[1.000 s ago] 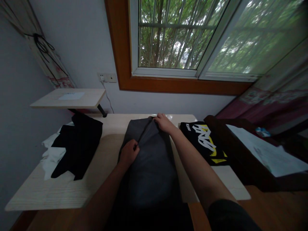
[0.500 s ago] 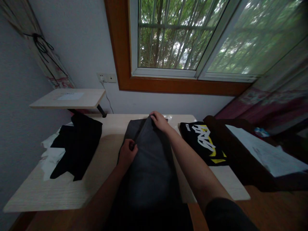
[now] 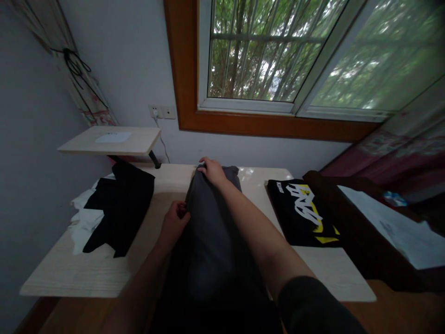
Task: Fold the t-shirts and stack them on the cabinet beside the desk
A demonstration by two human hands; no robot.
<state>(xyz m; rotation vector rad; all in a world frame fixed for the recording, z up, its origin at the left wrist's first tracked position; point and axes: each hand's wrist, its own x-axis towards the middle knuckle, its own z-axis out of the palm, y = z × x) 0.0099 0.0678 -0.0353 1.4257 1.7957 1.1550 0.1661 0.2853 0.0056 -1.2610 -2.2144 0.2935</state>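
Note:
A dark grey garment (image 3: 215,236), whose exact kind I cannot make out, lies lengthwise over the middle of the table and hangs over its front edge. My right hand (image 3: 212,171) pinches its far left corner, near the table's back edge. Closer to me, my left hand (image 3: 175,221) has its fingers curled shut on the garment's left edge. Between the two hands the cloth edge is drawn fairly straight. Part of the far right end shows beyond my right forearm.
On the left of the table (image 3: 69,283) lie black clothes (image 3: 118,208) over white ones (image 3: 86,222), below a small raised shelf (image 3: 139,139). A folded black garment with white and yellow print (image 3: 302,208) lies to the right. A wall socket (image 3: 162,112) has a cord plugged in.
My right hand has moved left with the pinched corner, bringing that cloth over to the left edge. My left hand has shifted slightly left along with it. The head view has turned a little left.

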